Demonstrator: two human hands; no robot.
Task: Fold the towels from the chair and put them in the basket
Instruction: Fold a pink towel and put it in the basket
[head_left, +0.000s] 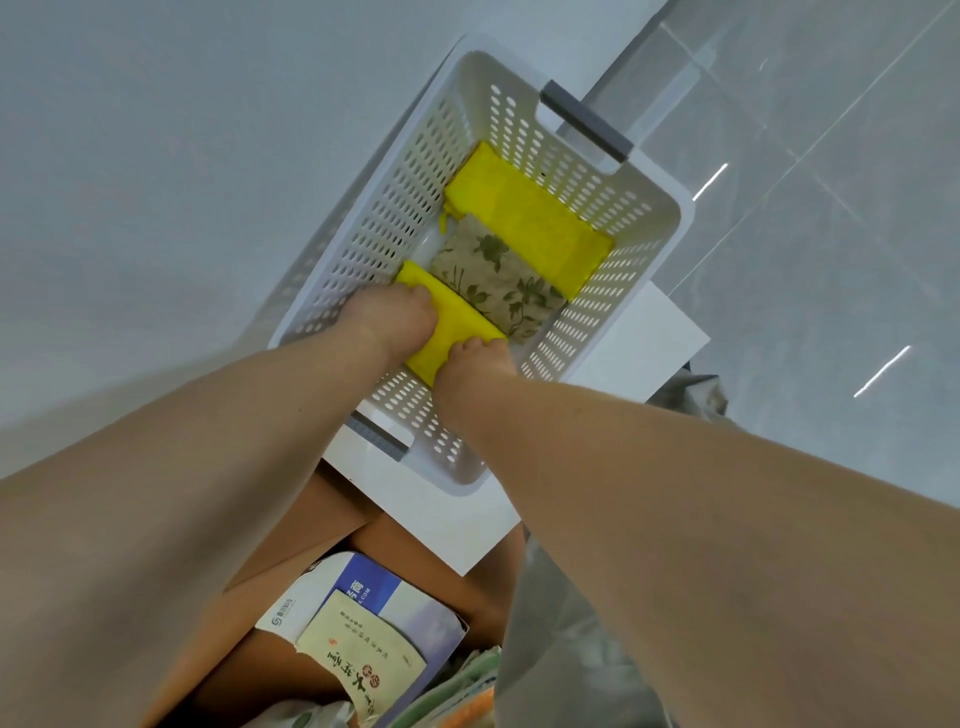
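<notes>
My left hand (387, 319) and right hand (475, 364) grip the folded yellow towel (460, 317), lying ten-to-four; floral towel (493, 275) at one o'clock.

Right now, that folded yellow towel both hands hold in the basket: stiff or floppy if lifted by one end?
Probably floppy: the folded yellow towel is cloth, and the left hand and right hand each grip an end. Likely light, being a small flat bundle. Pushed, it would likely bunch against the floral towel, not roll.
</notes>
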